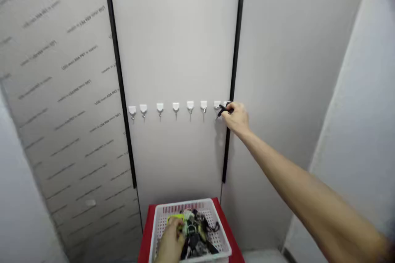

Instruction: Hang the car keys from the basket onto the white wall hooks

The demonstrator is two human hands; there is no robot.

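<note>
My right hand [237, 118] reaches out to the wall panel and pinches a small black item [222, 109] at the right end of a row of white hooks [175, 107]. The item touches the last hooks; I cannot tell whether it hangs on one. Low in view, my left hand [170, 243] is inside a white plastic basket [160, 213], fingers curled down among a tangle of black and yellow-green small items [196, 232]. What its fingers grip is hidden.
The basket stands on a red surface [146, 234] against the wall. Two black vertical strips [119, 78] frame the white panel. A film-covered panel with printed text is on the left, a plain wall on the right.
</note>
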